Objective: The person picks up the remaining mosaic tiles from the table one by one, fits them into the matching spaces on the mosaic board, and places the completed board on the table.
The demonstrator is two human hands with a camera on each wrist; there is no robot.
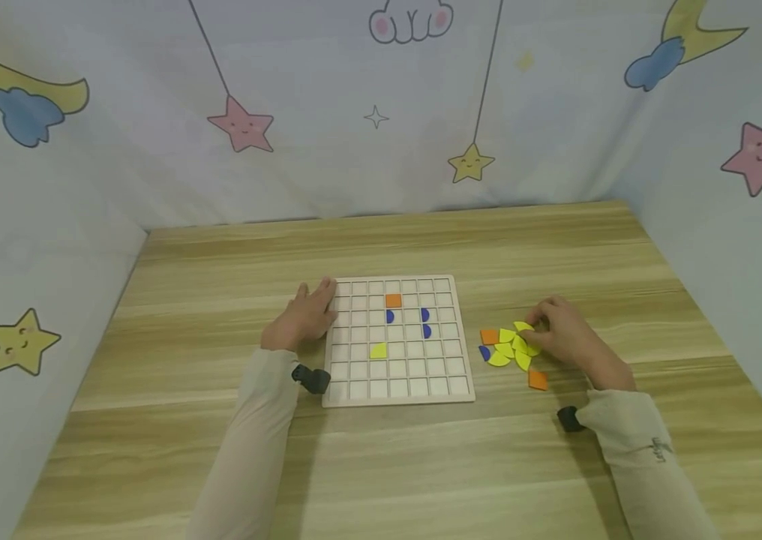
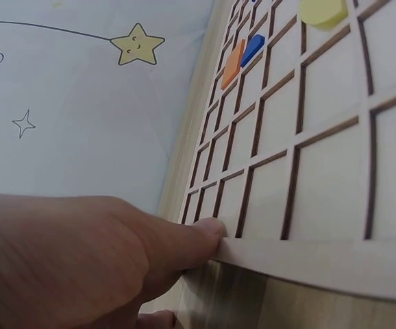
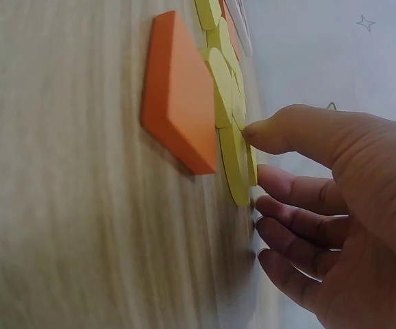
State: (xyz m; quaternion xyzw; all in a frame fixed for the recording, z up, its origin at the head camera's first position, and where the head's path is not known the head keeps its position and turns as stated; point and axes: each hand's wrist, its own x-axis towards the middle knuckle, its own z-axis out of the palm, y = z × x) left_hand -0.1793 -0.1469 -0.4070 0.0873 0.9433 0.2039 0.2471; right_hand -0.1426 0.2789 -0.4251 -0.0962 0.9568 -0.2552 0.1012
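The left hand rests, fingers unclenched, at the left edge of the gridded board on the desk. Right of it, the right hand holds thumb and forefinger narrow beside a yellow piece in the pile; whether pinched, I cannot tell.

Visible are one board, three orange squares, four blue semicircles, several yellow pieces.

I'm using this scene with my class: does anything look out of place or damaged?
Nothing stands out. The grid board looks whole, and the five pieces on it sit inside cells. The yellow pieces beside it overlap untidily, but that looks like an ordinary loose pile; no damage shows.
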